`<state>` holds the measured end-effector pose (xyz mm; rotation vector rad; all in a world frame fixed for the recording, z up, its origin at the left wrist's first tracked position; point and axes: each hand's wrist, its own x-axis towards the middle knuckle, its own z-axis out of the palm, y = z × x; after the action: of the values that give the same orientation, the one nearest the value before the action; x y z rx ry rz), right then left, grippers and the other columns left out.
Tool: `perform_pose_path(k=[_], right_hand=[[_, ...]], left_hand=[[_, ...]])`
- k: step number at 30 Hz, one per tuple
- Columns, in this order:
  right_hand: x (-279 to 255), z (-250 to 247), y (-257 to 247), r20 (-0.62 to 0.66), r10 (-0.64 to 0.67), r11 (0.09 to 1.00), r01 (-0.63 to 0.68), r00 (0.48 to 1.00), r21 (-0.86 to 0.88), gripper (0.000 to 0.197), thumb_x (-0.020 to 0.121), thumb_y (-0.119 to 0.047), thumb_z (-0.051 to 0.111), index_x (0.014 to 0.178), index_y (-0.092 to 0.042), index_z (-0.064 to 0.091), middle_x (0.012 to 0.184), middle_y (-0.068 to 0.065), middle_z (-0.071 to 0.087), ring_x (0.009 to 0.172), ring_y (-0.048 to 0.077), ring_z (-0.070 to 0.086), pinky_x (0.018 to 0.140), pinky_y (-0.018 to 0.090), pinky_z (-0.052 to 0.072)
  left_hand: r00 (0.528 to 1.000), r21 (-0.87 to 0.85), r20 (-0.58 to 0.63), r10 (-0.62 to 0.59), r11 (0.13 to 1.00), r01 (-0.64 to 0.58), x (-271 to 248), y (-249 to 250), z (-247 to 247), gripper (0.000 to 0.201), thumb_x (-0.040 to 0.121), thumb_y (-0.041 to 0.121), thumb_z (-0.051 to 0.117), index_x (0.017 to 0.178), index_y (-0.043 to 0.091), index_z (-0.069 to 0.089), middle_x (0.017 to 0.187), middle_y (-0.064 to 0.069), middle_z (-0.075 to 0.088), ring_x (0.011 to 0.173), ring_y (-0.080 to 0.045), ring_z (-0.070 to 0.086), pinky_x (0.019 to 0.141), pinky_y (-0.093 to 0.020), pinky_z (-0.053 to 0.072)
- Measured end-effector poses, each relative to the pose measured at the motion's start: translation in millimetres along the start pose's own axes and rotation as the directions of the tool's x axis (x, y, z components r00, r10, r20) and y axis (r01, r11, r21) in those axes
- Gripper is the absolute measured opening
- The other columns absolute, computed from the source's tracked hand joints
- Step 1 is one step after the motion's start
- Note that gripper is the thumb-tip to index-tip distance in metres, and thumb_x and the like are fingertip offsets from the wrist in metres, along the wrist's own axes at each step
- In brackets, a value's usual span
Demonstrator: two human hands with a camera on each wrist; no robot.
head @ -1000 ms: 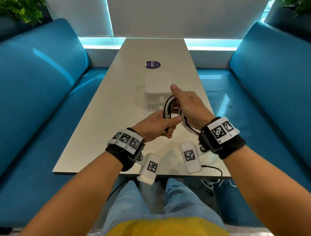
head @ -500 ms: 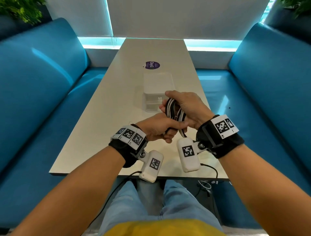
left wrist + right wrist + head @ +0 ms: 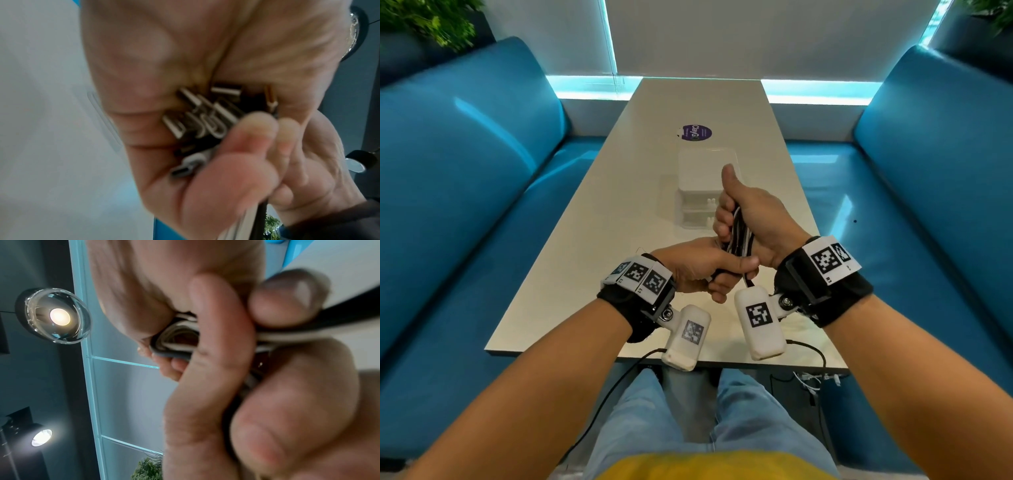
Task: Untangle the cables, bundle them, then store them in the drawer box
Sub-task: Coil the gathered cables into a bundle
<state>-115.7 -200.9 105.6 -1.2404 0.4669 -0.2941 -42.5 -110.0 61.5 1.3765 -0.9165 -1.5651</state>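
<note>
Both hands gripped the folded cables above the desk.

Blue sofas (image 3: 465, 192) flanked the long desk (image 3: 626, 192); the white drawer box (image 3: 705, 171) stood just beyond the hands, bare desk on both sides. The right hand (image 3: 753, 219), fingers curled and thumb up, and the left hand (image 3: 698, 267) clasped the cables (image 3: 739, 233), plugs at the left fingers (image 3: 257, 129).

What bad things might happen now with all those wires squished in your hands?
The cable bundle is held only by the left hand and right hand, with no tie visible, so it may spring apart if one lets go. The plug ends crowd together in the left fist and could snag. The drawer box looks shut, so opening it needs a free hand.
</note>
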Motion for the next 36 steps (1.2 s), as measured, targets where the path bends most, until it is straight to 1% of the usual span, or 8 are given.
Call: perform_pose_path(k=[7,14,17,21,24,27,31,36], right_hand=[[-3,2,7,-0.001,0.005,0.996,-0.004,1.000,0.094,0.051,0.092,-0.055,0.047,0.060,-0.015,0.043,0.053,0.003,0.051,0.052,0.020,0.057,0.052,0.028,0.047],[-5,20,0,0.020,-0.058,0.990,0.060,0.998,-0.126,0.056,0.097,-0.056,0.038,0.058,-0.016,0.036,0.044,0.000,0.029,0.038,0.015,0.025,0.040,0.022,0.024],[-3,26,0,0.020,-0.065,0.994,0.066,0.998,-0.086,0.057,0.100,-0.051,0.034,0.056,-0.015,0.033,0.042,-0.001,0.025,0.036,0.013,0.019,0.040,0.021,0.018],[-5,31,5,0.001,-0.068,0.989,0.067,0.998,-0.130,0.055,0.102,-0.042,0.036,0.054,-0.016,0.032,0.042,-0.002,0.025,0.035,0.012,0.019,0.037,0.019,0.018],[-6,35,7,-0.013,-0.078,0.985,0.076,0.997,-0.153,0.055,0.102,-0.038,0.037,0.052,-0.017,0.032,0.042,-0.003,0.026,0.035,0.011,0.019,0.036,0.020,0.018],[-8,41,3,-0.012,-0.089,0.982,0.086,0.996,-0.171,0.056,0.102,-0.035,0.039,0.049,-0.017,0.032,0.041,-0.003,0.025,0.034,0.012,0.018,0.037,0.020,0.016],[-7,43,-7,-0.027,-0.110,0.980,0.104,0.994,-0.172,0.056,0.101,-0.037,0.039,0.050,-0.017,0.031,0.041,-0.002,0.024,0.036,0.014,0.017,0.038,0.019,0.016],[-5,45,-14,-0.030,-0.133,0.975,0.125,0.991,-0.184,0.056,0.101,-0.035,0.039,0.050,-0.017,0.029,0.039,-0.004,0.024,0.033,0.012,0.018,0.038,0.018,0.017]], left_hand=[[0.996,-0.072,0.084,-0.019,0.997,0.025,-4,-7,-5,0.022,0.088,0.029,0.052,0.078,0.009,0.054,0.043,0.005,0.036,0.039,-0.007,0.033,0.044,-0.020,0.035],[0.999,-0.129,0.012,0.032,0.991,-0.030,-11,-12,-5,0.018,0.087,0.024,0.052,0.073,0.012,0.055,0.044,0.005,0.038,0.042,-0.007,0.033,0.047,-0.020,0.035],[0.999,-0.102,-0.041,0.036,0.994,-0.040,-13,-15,-10,0.014,0.083,0.025,0.061,0.079,0.011,0.058,0.058,-0.001,0.045,0.052,-0.009,0.042,0.054,-0.020,0.042],[0.998,-0.036,-0.047,0.047,0.998,-0.049,-17,-20,-16,0.038,0.065,0.031,0.084,0.093,0.013,0.065,0.086,-0.001,0.064,0.080,-0.012,0.059,0.074,-0.026,0.050],[0.973,0.160,-0.137,0.183,0.974,-0.161,-21,-11,-10,0.016,0.073,0.001,0.074,0.077,0.009,0.062,0.066,0.005,0.061,0.059,-0.006,0.053,0.056,-0.020,0.042],[0.926,0.087,-0.226,0.301,0.954,-0.288,-19,-8,-4,0.014,0.054,0.002,0.075,0.058,0.009,0.064,0.054,-0.003,0.057,0.046,-0.012,0.049,0.043,-0.022,0.037],[0.926,-0.104,-0.234,0.297,0.939,-0.327,-12,-8,5,0.025,0.070,-0.012,0.056,0.054,0.006,0.063,0.050,-0.001,0.059,0.044,-0.008,0.054,0.041,-0.016,0.037],[0.915,-0.267,-0.309,0.260,0.900,-0.346,-9,-2,14,0.029,0.073,-0.017,0.045,0.060,0.009,0.042,0.042,0.000,0.031,0.036,-0.011,0.036,0.045,-0.020,0.044]])
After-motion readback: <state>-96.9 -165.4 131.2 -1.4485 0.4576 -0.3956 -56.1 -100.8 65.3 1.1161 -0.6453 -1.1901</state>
